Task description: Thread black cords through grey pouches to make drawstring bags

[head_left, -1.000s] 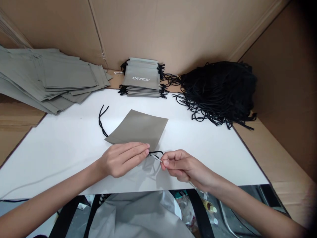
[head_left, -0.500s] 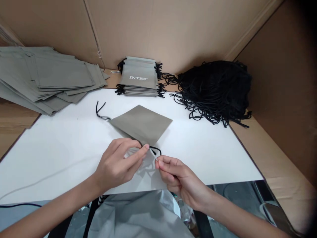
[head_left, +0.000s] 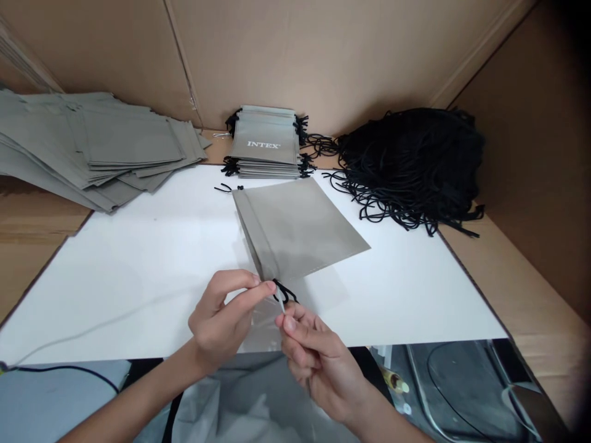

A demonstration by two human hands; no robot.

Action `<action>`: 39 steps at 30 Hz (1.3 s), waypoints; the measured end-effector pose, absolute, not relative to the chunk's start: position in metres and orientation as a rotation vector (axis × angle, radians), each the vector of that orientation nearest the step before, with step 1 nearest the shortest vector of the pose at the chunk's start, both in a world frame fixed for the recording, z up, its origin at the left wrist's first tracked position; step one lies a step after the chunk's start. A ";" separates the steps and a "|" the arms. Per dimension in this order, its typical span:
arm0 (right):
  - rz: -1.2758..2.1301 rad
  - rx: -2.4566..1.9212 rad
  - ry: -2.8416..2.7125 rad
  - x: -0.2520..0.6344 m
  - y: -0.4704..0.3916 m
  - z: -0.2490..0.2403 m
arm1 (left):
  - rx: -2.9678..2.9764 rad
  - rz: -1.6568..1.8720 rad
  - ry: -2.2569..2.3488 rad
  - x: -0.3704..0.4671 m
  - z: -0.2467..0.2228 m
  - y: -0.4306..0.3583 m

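Observation:
A grey fabric pouch (head_left: 300, 227) slants over the white table. My left hand (head_left: 231, 307) pinches its near corner between thumb and forefinger, where a black cord (head_left: 287, 291) loops out. A thin pale tool (head_left: 280, 300) runs from that corner to my right hand (head_left: 314, 351), whose thumb and fingers are closed on its near end. Short black cord ends (head_left: 223, 187) stick out at the pouch's far left corner. The palm side of my left hand is hidden.
Loose grey pouches (head_left: 133, 135) lie at the back left. A stack of corded pouches marked INTEX (head_left: 265, 138) stands at the back middle, and a heap of black cords (head_left: 415, 160) at the back right. Cardboard walls (head_left: 295, 55) surround the white table (head_left: 152, 264).
The pouch has turned, showing more of its face, with its right corner now farther right. Both hands have come slightly nearer the table's front edge, still holding the pouch corner and tool.

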State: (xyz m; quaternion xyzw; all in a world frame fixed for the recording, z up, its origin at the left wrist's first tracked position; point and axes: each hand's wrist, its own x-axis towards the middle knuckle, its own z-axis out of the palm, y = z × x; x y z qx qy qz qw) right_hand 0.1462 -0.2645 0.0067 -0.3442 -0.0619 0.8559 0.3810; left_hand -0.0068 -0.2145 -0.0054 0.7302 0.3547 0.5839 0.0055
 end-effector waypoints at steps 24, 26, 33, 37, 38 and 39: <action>1.847 -1.034 -0.700 0.154 -0.268 0.006 | 1.472 1.625 1.116 0.021 0.017 -0.235; 1.865 -1.039 -0.671 0.155 -0.266 0.007 | 1.493 1.560 1.110 0.020 0.018 -0.234; 1.987 -1.000 -0.553 0.156 -0.261 0.009 | 1.562 1.393 1.065 0.009 0.021 -0.229; 2.024 -0.931 -0.463 0.153 -0.260 0.010 | 1.524 1.385 1.052 0.009 0.017 -0.228; 2.032 -0.917 -0.448 0.152 -0.260 0.009 | 1.463 1.407 1.074 0.011 0.015 -0.229; 2.039 -0.907 -0.439 0.151 -0.260 0.009 | 1.379 1.440 1.096 0.013 0.013 -0.230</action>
